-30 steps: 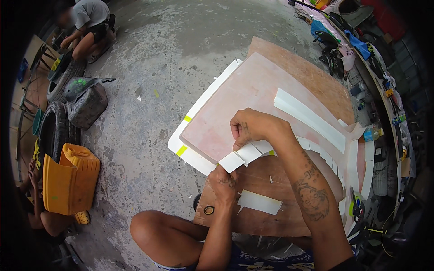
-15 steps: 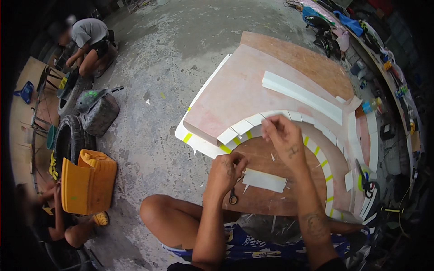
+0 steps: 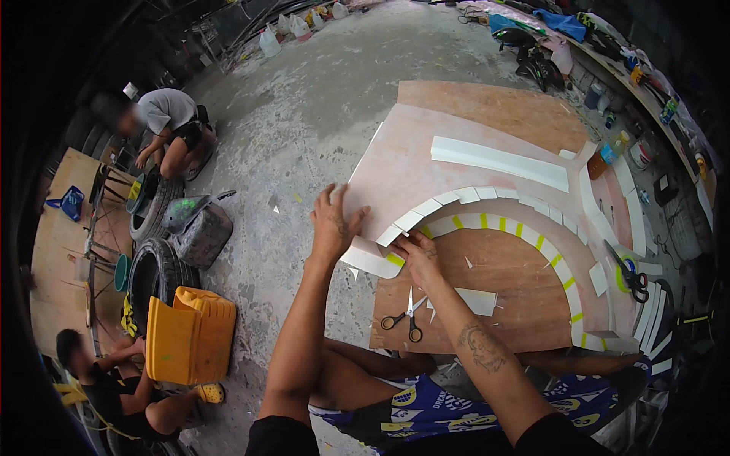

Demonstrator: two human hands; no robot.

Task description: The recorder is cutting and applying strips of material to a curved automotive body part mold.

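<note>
The pale pink panel (image 3: 388, 171) lies over a brown wooden board (image 3: 494, 262) in front of the person, its curved arch nearest the lap. Along most of this arch the work looks well advanced: a row of small white card pieces (image 3: 447, 199) follows the upper edge in close order, and a white band (image 3: 506, 226) lines the inside, crossed at intervals by yellow tape (image 3: 484, 220). A long folded white strip (image 3: 498, 165) lies across the panel's face.

The arch's left end, judging by the 2 hands there, is the part not settled. The left hand (image 3: 332, 220) has its fingers spread at the panel's left edge, its grip closed around nothing visible. The right hand (image 3: 420, 254) is bent up at the last card pieces; its fingertips are partly hidden, so I cannot tell whether its grip pinches a card or only presses.

Some material is not attached: 1 white card rectangle (image 3: 479, 302) lies loose on the board, beside parted scissors (image 3: 411, 312), and loose white strips (image 3: 648, 323) lie at the far right, near a 2nd pair of scissors (image 3: 639, 287). How firmly the placed cards are fixed cannot be seen.
</note>
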